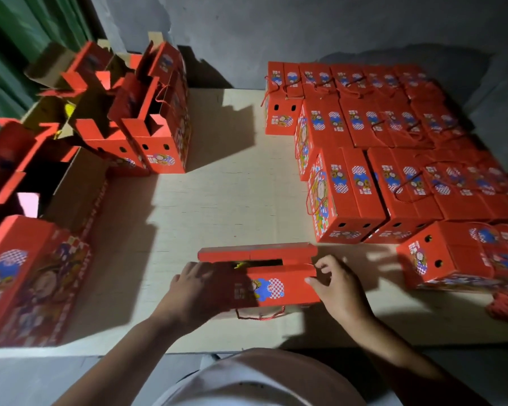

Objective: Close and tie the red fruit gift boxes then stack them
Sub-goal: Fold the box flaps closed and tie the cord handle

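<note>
Fingers (320, 269) of the right hand (339, 284) are pinching the red gift box (272, 284) flap's end at the table's (217, 200) near edge; the left hand (198, 285) is pressing flat. Flaps are gaping, so uneven pressure risks misaligning them, or trapping the cord handle (260, 317).

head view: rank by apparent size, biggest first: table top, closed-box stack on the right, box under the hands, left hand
1. Table top
2. Closed-box stack
3. Box under the hands
4. Left hand

The wide-angle lens enlarges near things, so 3 and 4 look bigger than they would farther off.
</note>
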Demonstrator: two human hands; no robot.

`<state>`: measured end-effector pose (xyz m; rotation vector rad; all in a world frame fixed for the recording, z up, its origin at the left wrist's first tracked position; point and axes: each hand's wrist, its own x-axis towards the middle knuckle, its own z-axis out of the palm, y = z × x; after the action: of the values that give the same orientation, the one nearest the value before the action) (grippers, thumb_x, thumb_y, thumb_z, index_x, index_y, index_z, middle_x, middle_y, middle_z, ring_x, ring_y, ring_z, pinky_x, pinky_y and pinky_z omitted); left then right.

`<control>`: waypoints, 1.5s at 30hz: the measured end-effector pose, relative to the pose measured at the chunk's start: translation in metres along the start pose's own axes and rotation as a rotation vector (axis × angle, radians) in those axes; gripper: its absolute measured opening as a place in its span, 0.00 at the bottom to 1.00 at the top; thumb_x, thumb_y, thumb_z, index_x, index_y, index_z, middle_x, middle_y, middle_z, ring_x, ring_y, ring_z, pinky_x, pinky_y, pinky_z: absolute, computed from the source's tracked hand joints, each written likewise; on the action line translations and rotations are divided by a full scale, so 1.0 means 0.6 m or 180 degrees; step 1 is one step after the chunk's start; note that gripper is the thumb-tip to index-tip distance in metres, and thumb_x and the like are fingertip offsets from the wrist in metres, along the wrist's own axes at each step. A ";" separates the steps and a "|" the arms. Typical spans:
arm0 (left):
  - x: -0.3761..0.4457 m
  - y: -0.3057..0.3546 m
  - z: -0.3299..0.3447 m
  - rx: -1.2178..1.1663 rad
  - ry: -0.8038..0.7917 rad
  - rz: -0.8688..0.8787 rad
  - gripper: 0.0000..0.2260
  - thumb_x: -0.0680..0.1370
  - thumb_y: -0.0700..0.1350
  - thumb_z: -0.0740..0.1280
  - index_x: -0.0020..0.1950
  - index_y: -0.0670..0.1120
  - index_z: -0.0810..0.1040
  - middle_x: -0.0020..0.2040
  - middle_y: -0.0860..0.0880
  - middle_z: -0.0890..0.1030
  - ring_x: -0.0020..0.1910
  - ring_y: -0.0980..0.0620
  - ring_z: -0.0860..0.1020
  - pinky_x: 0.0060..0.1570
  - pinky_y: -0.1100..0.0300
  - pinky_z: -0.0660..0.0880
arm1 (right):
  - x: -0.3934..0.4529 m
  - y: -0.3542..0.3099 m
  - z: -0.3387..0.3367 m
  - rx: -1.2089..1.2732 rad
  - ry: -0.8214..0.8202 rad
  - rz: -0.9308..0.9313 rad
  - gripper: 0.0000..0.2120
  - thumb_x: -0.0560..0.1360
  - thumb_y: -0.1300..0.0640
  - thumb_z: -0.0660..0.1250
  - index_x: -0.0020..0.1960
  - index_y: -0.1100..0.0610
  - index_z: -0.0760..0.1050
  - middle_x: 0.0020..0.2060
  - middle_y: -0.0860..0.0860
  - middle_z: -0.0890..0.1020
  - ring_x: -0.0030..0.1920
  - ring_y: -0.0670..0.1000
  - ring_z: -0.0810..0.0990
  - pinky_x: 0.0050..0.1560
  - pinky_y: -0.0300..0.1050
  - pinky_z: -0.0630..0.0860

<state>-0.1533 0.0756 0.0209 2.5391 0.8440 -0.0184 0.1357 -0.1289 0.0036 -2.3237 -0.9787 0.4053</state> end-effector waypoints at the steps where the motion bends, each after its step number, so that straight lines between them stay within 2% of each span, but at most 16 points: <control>1: 0.002 0.000 0.003 0.0349 -0.0217 0.0000 0.40 0.68 0.65 0.75 0.76 0.66 0.62 0.69 0.57 0.70 0.67 0.48 0.68 0.59 0.47 0.73 | -0.002 0.001 0.000 -0.0024 -0.0034 -0.0007 0.20 0.71 0.53 0.81 0.55 0.51 0.74 0.49 0.44 0.81 0.50 0.46 0.79 0.48 0.38 0.74; 3: 0.003 -0.001 0.012 0.0682 -0.0404 0.0001 0.45 0.65 0.60 0.78 0.78 0.61 0.62 0.72 0.55 0.67 0.69 0.46 0.68 0.59 0.47 0.74 | -0.006 0.000 0.002 -0.0103 -0.0062 -0.0168 0.24 0.71 0.52 0.80 0.61 0.50 0.72 0.54 0.45 0.81 0.55 0.46 0.79 0.53 0.42 0.75; 5: 0.005 -0.001 0.014 0.0797 -0.0315 0.0038 0.46 0.64 0.55 0.78 0.79 0.60 0.60 0.72 0.55 0.67 0.69 0.46 0.69 0.56 0.49 0.74 | -0.007 -0.002 -0.003 -0.0235 -0.0103 -0.0322 0.24 0.71 0.47 0.79 0.63 0.46 0.73 0.56 0.42 0.81 0.58 0.45 0.78 0.55 0.40 0.74; 8: 0.010 0.002 0.013 0.0731 -0.0222 0.0049 0.51 0.63 0.50 0.75 0.82 0.57 0.52 0.66 0.53 0.74 0.63 0.45 0.74 0.51 0.49 0.76 | -0.006 0.011 -0.015 -0.0295 -0.0252 -0.0474 0.28 0.70 0.42 0.79 0.66 0.46 0.76 0.62 0.41 0.79 0.65 0.43 0.74 0.65 0.42 0.73; 10: 0.014 0.001 0.013 0.0668 -0.0278 0.0004 0.54 0.65 0.51 0.75 0.84 0.54 0.47 0.67 0.52 0.75 0.64 0.46 0.73 0.55 0.48 0.76 | -0.010 0.018 -0.016 -0.0270 -0.0589 -0.0739 0.34 0.69 0.41 0.80 0.72 0.46 0.74 0.69 0.40 0.75 0.71 0.41 0.70 0.73 0.41 0.68; 13: 0.016 0.000 0.007 0.0552 -0.0314 0.0015 0.49 0.66 0.51 0.72 0.81 0.56 0.50 0.68 0.52 0.76 0.66 0.47 0.73 0.57 0.49 0.75 | -0.016 0.016 -0.002 -0.0575 -0.0948 -0.1183 0.39 0.70 0.43 0.78 0.78 0.45 0.67 0.75 0.38 0.66 0.76 0.41 0.62 0.78 0.42 0.62; 16: 0.015 0.002 0.000 0.0582 -0.0328 0.0053 0.41 0.65 0.52 0.72 0.76 0.58 0.58 0.64 0.55 0.78 0.63 0.48 0.76 0.52 0.50 0.76 | -0.014 0.014 0.006 -0.0703 -0.0869 -0.1286 0.38 0.71 0.45 0.77 0.77 0.45 0.67 0.72 0.39 0.67 0.75 0.44 0.63 0.76 0.43 0.64; 18: 0.011 0.001 -0.001 0.0630 -0.0322 0.0050 0.38 0.65 0.53 0.72 0.73 0.59 0.62 0.62 0.57 0.79 0.62 0.49 0.77 0.50 0.51 0.74 | -0.009 0.016 0.004 -0.0772 -0.0844 -0.1310 0.38 0.70 0.42 0.77 0.77 0.43 0.67 0.71 0.38 0.69 0.74 0.43 0.65 0.76 0.42 0.64; 21: 0.002 0.003 0.001 0.0671 -0.0283 0.0085 0.36 0.65 0.53 0.72 0.72 0.60 0.65 0.60 0.57 0.79 0.61 0.50 0.77 0.51 0.53 0.74 | -0.006 0.020 0.001 -0.0852 -0.0831 -0.1366 0.39 0.69 0.39 0.77 0.77 0.42 0.67 0.72 0.38 0.71 0.74 0.43 0.66 0.76 0.39 0.61; 24: -0.003 0.004 0.000 0.0615 -0.0229 0.0102 0.37 0.65 0.53 0.72 0.73 0.59 0.68 0.60 0.57 0.79 0.60 0.49 0.76 0.52 0.53 0.76 | -0.001 0.018 0.002 -0.0873 -0.0843 -0.1378 0.40 0.68 0.38 0.77 0.76 0.43 0.68 0.71 0.38 0.73 0.73 0.43 0.67 0.76 0.42 0.64; 31: 0.001 0.007 -0.002 0.0530 -0.0237 0.0106 0.36 0.66 0.52 0.67 0.76 0.60 0.65 0.67 0.58 0.75 0.64 0.50 0.73 0.56 0.54 0.75 | 0.011 0.014 -0.005 -0.0968 -0.0930 -0.1452 0.41 0.67 0.34 0.76 0.75 0.42 0.67 0.69 0.38 0.73 0.71 0.43 0.69 0.74 0.43 0.68; 34: -0.004 0.001 0.003 0.0471 -0.0261 0.0173 0.35 0.68 0.54 0.69 0.76 0.57 0.67 0.68 0.57 0.73 0.66 0.50 0.72 0.57 0.54 0.76 | 0.008 0.013 -0.005 -0.1116 -0.0911 -0.1595 0.39 0.68 0.34 0.75 0.74 0.45 0.66 0.69 0.40 0.72 0.69 0.46 0.70 0.72 0.46 0.70; 37: -0.010 -0.005 0.012 0.0416 -0.0194 0.0159 0.33 0.68 0.54 0.71 0.74 0.55 0.71 0.66 0.56 0.70 0.64 0.51 0.72 0.57 0.55 0.76 | 0.005 0.011 -0.004 -0.1213 -0.0859 -0.1637 0.38 0.68 0.35 0.75 0.73 0.47 0.68 0.66 0.44 0.70 0.66 0.49 0.71 0.69 0.48 0.72; 40: -0.008 -0.003 0.015 0.0327 -0.0194 0.0078 0.32 0.69 0.54 0.70 0.73 0.55 0.69 0.64 0.57 0.69 0.63 0.52 0.72 0.57 0.55 0.74 | 0.007 0.006 -0.004 -0.1407 -0.0878 -0.1686 0.37 0.69 0.34 0.73 0.74 0.47 0.70 0.66 0.43 0.72 0.66 0.50 0.71 0.68 0.50 0.70; 45: 0.002 0.001 0.008 0.0461 -0.0343 0.0114 0.33 0.72 0.55 0.72 0.76 0.57 0.68 0.69 0.56 0.69 0.67 0.51 0.70 0.62 0.54 0.72 | 0.007 0.005 -0.007 -0.1526 -0.0845 -0.1712 0.37 0.70 0.33 0.73 0.74 0.48 0.73 0.66 0.42 0.74 0.66 0.50 0.72 0.67 0.51 0.71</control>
<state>-0.1516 0.0735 0.0164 2.6600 0.7807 -0.2101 0.1424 -0.1291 0.0046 -2.3025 -1.9452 0.2785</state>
